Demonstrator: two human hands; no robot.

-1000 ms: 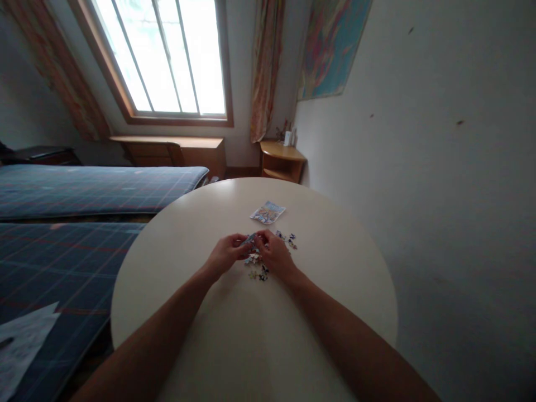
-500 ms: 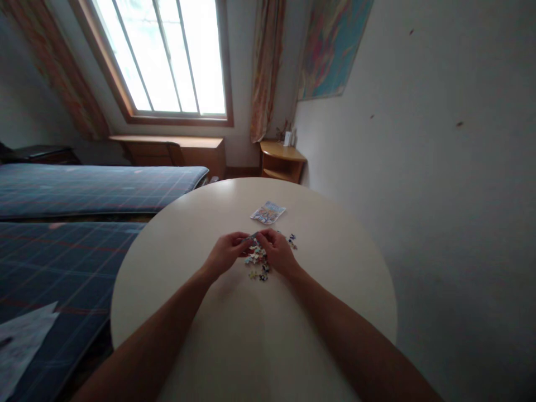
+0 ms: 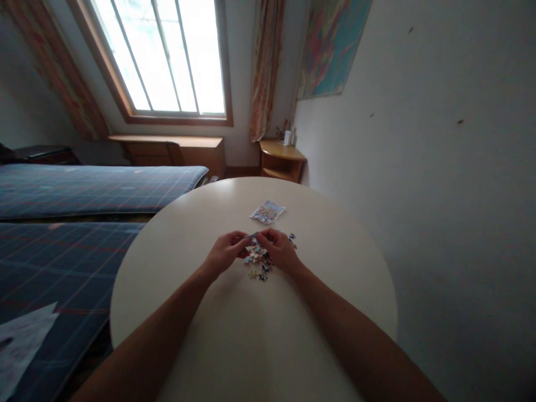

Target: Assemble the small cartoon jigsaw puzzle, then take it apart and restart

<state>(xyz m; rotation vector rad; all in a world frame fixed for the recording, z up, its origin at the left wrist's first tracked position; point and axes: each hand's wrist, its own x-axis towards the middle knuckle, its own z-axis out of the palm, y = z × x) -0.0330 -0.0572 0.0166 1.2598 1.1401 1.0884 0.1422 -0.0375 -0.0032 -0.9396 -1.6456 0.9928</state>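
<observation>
On my feed, the round white table (image 3: 343, 251) fills the middle, its near edge running out of the frame below and partly covered by the forearms. The near plaid mattress (image 3: 62, 268) is cut off at the left, as are the paper sheets (image 3: 29, 335) lying on it; I can't read their markings. The left hand (image 3: 223, 251) and the right hand (image 3: 282, 249) meet over the table, thumbs and fingers pinching a small bluish puzzle piece (image 3: 253, 235) between them. Fingers cover most of it, so I can't make out its outline. Beyond lies a picture card (image 3: 267, 212), too small to read. Loose puzzle pieces (image 3: 257, 257) lie heaped below the fingertips, some hidden behind the right hand.
</observation>
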